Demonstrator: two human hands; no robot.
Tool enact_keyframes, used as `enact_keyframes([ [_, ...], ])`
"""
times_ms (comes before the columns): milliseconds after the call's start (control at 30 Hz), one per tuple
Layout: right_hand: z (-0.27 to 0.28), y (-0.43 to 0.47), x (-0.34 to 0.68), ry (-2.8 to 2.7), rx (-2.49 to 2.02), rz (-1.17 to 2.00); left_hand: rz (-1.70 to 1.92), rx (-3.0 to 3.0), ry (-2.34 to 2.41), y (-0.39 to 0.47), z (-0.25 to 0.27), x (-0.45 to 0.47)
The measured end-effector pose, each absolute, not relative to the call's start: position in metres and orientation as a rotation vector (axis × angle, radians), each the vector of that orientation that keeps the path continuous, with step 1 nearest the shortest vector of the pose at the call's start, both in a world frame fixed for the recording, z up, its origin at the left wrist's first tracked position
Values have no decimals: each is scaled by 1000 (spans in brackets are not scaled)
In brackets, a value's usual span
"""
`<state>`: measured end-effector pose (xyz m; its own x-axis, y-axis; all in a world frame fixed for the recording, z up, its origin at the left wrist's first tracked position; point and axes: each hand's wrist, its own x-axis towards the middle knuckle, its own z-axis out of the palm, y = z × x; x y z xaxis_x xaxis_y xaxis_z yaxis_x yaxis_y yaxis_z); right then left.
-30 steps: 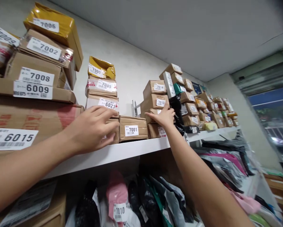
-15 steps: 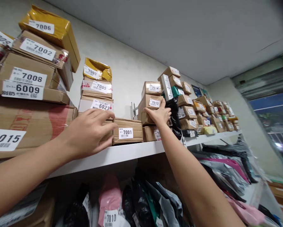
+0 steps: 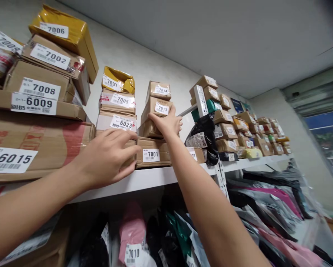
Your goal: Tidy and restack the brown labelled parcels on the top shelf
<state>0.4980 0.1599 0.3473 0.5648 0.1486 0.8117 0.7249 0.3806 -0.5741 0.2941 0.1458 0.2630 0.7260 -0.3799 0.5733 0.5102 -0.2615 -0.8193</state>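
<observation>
My right hand [image 3: 168, 121] grips a lower cardboard box [image 3: 150, 128] in a small stack, thumb at its front left and fingers round its right side. Above it are cardboard box 7013 [image 3: 154, 107] and, on top, box 7014 [image 3: 159, 90]. The stack stands over cardboard box 7001 [image 3: 166, 152]; whether it fully rests there is hidden by my hand. My left hand [image 3: 111, 157] lies open with bent fingers against the lower part of another stack, just below box 6023 [image 3: 106, 121]. Boxes 7005 [image 3: 104, 104] and yellow-wrapped 7007 [image 3: 122, 76] top that stack.
Large box 6015 [image 3: 49, 135] stands on the white shelf [image 3: 144, 183] at left, with several parcels piled on it. A metal upright [image 3: 201, 100] and a black bag [image 3: 209, 133] are to the right. Bagged parcels, including pink 7010 [image 3: 133, 230], fill the shelf below.
My right hand has shifted the stack with 7013 and 7014 leftward, from above the box at the right to above box 7001. My left hand stays by its stack.
</observation>
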Motion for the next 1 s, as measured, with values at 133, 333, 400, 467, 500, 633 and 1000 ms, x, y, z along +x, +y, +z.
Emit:
enact_keyframes([
  [133,344,166,478,-967,-1121,-403,-837,-1643,-119,145,261,294],
  [333,339,166,472,-1038,-1121,-421,-858,-1643,-121,149,258,292],
  [400,334,165,476,-1067,-1117,-431,-862,-1654,-126,152,257,293],
  [467,328,164,480,-1089,-1098,-462,-855,-1657,-118,154,256,296],
  [500,325,164,482,-1100,-1088,-480,-855,-1651,-109,155,257,298],
  [633,320,167,486,-1144,-1065,-521,-961,-1566,-177,160,276,314],
  [1000,265,145,615,-1260,-1507,-506,-841,-1748,-643,165,332,372],
])
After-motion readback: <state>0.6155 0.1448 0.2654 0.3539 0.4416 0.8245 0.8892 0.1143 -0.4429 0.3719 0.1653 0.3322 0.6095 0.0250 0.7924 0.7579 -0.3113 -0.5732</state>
